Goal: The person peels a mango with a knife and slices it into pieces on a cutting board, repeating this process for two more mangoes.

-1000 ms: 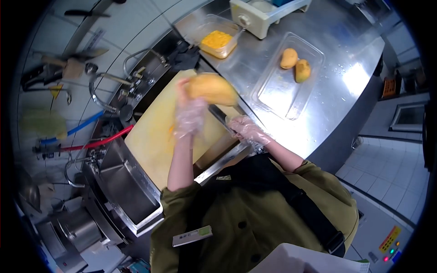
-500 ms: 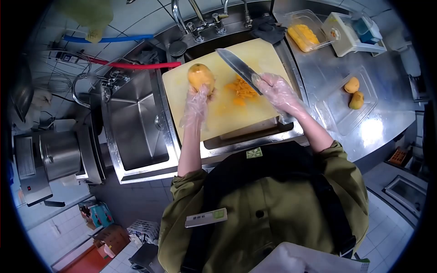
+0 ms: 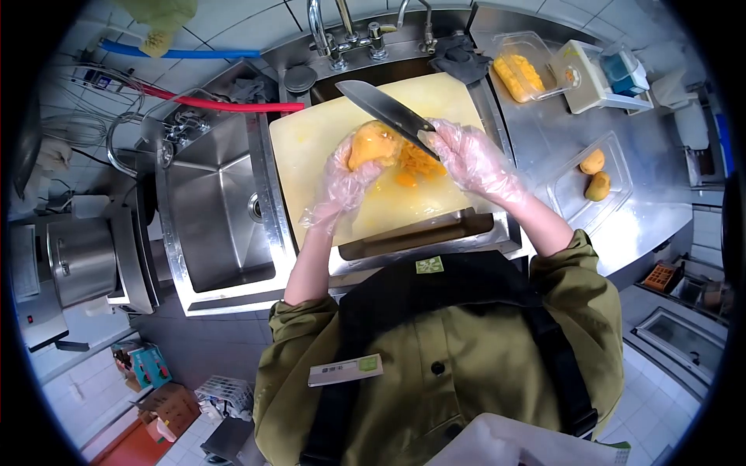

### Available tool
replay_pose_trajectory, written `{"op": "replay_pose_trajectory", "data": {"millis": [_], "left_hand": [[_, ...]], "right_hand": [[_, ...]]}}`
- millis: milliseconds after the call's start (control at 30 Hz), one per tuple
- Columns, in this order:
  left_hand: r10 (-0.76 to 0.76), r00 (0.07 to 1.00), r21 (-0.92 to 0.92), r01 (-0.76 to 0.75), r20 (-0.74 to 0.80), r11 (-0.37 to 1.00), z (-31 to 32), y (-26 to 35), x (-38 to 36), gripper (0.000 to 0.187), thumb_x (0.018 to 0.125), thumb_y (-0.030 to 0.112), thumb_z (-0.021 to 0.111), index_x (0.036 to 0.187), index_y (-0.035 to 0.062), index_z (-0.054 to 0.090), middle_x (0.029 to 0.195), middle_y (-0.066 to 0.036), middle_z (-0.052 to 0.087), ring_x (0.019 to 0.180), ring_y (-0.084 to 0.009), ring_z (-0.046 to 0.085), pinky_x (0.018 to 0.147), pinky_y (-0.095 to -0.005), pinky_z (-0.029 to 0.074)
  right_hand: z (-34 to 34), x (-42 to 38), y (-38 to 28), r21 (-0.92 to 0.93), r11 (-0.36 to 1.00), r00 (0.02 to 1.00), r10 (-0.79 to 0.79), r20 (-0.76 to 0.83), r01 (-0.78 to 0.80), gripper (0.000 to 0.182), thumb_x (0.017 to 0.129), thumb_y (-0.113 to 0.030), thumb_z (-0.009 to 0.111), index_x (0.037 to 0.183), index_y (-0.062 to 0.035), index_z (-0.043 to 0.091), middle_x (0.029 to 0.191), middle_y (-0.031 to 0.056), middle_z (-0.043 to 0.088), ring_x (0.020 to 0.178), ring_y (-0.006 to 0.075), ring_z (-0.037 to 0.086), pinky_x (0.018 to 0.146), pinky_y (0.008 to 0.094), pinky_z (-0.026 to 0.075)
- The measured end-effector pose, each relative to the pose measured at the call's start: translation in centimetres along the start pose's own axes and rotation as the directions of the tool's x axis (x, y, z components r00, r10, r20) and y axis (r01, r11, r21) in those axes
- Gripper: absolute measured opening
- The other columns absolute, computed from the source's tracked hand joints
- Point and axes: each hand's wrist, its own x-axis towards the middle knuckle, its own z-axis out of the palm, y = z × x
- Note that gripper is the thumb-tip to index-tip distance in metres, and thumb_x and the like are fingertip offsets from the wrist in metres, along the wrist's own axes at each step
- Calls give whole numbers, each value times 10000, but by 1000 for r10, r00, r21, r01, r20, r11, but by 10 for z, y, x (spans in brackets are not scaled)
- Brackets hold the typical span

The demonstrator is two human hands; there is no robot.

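My left hand (image 3: 347, 183), in a clear plastic glove, is wrapped round a yellow-orange mango (image 3: 373, 145) above the left-centre of the cutting board (image 3: 307, 147). My right hand (image 3: 474, 161), also gloved, grips the handle of a large knife (image 3: 381, 105). The blade points up and to the left, passing just above and beside the mango; whether they touch I cannot tell. Orange peelings or scraps (image 3: 420, 161) lie on the board between my hands.
An empty-looking sink basin (image 3: 221, 210) is left of the board, with taps (image 3: 353, 50) behind. On the steel counter stand a container of yellow pieces (image 3: 519, 76), a white holder (image 3: 587, 78) and a clear tray (image 3: 606, 167) with two fruits (image 3: 592, 161).
My left hand has brought the mango right and lower, and its fingers now curl round the fruit's side. The knife has shifted left, close to the mango. The camera view has moved slightly.
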Motion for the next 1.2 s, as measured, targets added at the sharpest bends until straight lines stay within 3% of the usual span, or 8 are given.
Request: {"op": "replay_pose_trajectory", "data": {"millis": [300, 367, 533, 700, 800, 933, 1133, 1200], "left_hand": [[-123, 985, 69, 115, 118, 991, 21, 15, -6, 486, 690, 147, 736, 1104, 24, 513, 973, -46, 580, 862, -102, 544, 767, -227, 439], [-184, 976, 99, 173, 116, 980, 22, 12, -7, 494, 687, 151, 742, 1100, 6, 511, 968, -57, 584, 852, -108, 550, 772, -227, 442], [-63, 987, 4, 64, -148, 998, 10, 1, -2, 474, 688, 138, 735, 1083, -2, 513, 989, -70, 584, 866, -121, 558, 768, -238, 452], [-61, 986, -41, 55, -156, 998, 18, -3, -1, 472, 695, 182, 731, 1085, 16, 522, 962, -57, 593, 839, -119, 557, 748, -248, 448], [-133, 979, 3, 135, -156, 991, 16, -13, 0, 434, 713, 207, 716, 1072, 41, 538, 931, -38, 599, 803, -107, 556, 714, -240, 446], [-340, 862, -260, 254, -377, 932, 15, -7, 2, 409, 717, 220, 713, 1055, 54, 552, 898, -25, 600, 772, -92, 552, 682, -218, 444], [-168, 911, -417, -5, -376, 909, 27, -40, 3, 407, 738, 210, 698, 1044, -6, 539, 923, -40, 583, 821, -103, 544, 723, -218, 441], [-193, 887, -434, -8, -419, 901, 23, -40, 5, 401, 735, 209, 700, 1035, -8, 546, 924, -39, 582, 834, -102, 539, 728, -219, 436]], "right_hand": [[7, -11, -2, -160, 983, 973, 125, 194, -94, 356, 859, -129, 466, 1209, -71, 434, 717, 213, 572, 653, 339, 580, 583, 408, 448], [15, -21, 4, -322, 945, 992, -12, 128, 53, 404, 847, -119, 478, 1238, -57, 399, 692, 195, 566, 619, 323, 572, 566, 400, 450], [3, -26, 10, -514, 850, 988, -47, 149, 118, 491, 808, -87, 501, 1267, -4, 347, 702, 163, 573, 591, 290, 560, 552, 363, 460], [31, -23, 12, -415, 868, 960, -273, 58, 272, 387, 786, -44, 512, 1153, 32, 418, 694, 143, 542, 614, 267, 558, 538, 339, 461], [46, -18, 13, -292, 940, 982, -152, 110, 178, 282, 842, -108, 456, 1067, 61, 450, 699, 184, 571, 620, 314, 581, 548, 370, 479], [53, -21, 13, -550, 791, 961, -177, 211, 266, 208, 852, -118, 449, 974, 48, 472, 663, 201, 562, 590, 310, 581, 535, 392, 473], [72, -2, 8, -187, 957, 974, -208, 93, 222, 156, 854, -111, 440, 885, 32, 494, 652, 215, 564, 574, 323, 585, 540, 420, 473], [76, -11, 7, -333, 919, 970, -158, 183, 213, 145, 847, -97, 438, 879, 33, 494, 674, 234, 561, 631, 341, 587, 575, 425, 469]]}}
